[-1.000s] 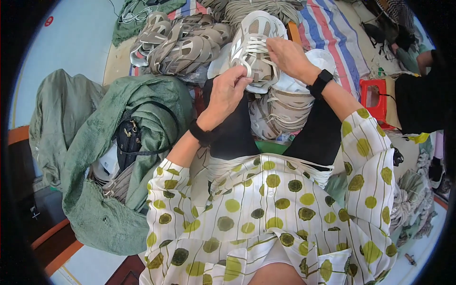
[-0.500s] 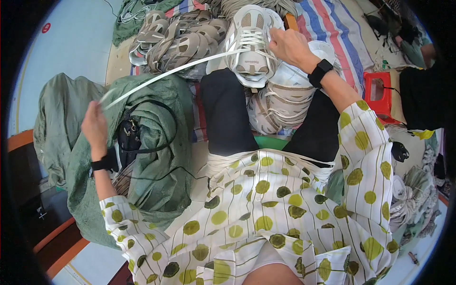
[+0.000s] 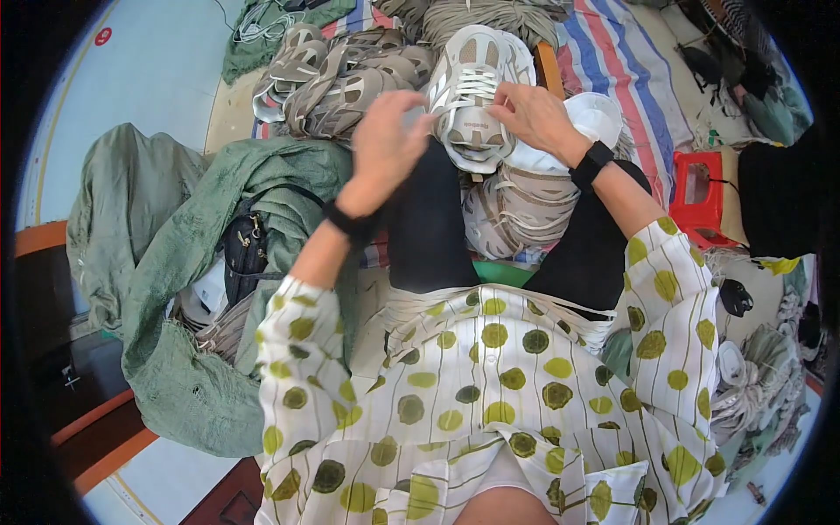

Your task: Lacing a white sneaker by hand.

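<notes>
A beige and white sneaker (image 3: 472, 131) rests toe toward me above my knees, white shoelace (image 3: 477, 83) threaded across its tongue. At its right edge, beside the eyelets, my right hand (image 3: 535, 115) has thumb and fingers drawn together; what they pinch is too small to make out. My left hand (image 3: 385, 149) is raised just left of the sneaker with bent fingers, smeared by motion, so its grip does not show. Below, between my knees, lies another beige sneaker (image 3: 521, 210) with a white sole piece (image 3: 595, 118) near it.
Several beige sneakers (image 3: 350, 87) are heaped at the back left. A green sack (image 3: 201, 394) with a small black bag (image 3: 245, 245) stands left of my legs. Striped sheeting (image 3: 621, 79) covers the floor behind. A red stool (image 3: 700, 197) is at the right, with bundled laces (image 3: 744, 385) below it.
My left hand has swung from the far left toward the sneaker. The long white lace stretched taut between hand and shoe no longer shows. My right hand stays by the sneaker's edge.
</notes>
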Available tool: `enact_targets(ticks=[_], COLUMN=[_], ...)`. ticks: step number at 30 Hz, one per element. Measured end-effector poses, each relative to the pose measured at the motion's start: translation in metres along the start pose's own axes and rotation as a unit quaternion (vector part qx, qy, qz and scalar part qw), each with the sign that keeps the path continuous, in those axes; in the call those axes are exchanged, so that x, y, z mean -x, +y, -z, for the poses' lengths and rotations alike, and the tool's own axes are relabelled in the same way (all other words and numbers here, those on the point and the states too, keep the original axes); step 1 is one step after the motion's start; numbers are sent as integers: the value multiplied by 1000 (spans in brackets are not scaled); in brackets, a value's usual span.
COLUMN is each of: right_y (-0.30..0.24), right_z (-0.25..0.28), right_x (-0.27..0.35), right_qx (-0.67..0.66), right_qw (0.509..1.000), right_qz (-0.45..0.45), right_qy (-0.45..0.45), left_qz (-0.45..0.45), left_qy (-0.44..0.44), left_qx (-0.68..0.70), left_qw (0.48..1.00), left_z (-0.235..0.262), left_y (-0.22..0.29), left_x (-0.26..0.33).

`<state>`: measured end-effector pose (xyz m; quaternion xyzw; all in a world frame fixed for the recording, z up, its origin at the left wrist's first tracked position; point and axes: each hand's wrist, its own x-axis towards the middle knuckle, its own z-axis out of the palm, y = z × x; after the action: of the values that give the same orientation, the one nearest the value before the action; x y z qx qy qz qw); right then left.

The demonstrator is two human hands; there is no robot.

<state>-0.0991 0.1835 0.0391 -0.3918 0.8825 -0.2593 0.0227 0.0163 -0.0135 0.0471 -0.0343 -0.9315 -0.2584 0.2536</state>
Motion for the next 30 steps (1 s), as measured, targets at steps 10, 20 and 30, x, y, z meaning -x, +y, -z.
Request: enact_targets(ticks=[10, 20, 30], right_y=[-4, -10, 3], right_z=[-4, -21, 33], right_x=[3, -39, -42], right_qx=[19, -44, -350], right_qw=[1000, 995, 878], right_qz=[8, -23, -74], right_qy=[11, -86, -317], left_qz=[-59, -58, 7], left_qy=[-35, -17, -31], left_qx=[-48, 4, 84], left_qw=[996, 998, 996], left_z=[-38, -39, -37], left_y=[3, 1, 5], left_x=[-11, -9, -4])
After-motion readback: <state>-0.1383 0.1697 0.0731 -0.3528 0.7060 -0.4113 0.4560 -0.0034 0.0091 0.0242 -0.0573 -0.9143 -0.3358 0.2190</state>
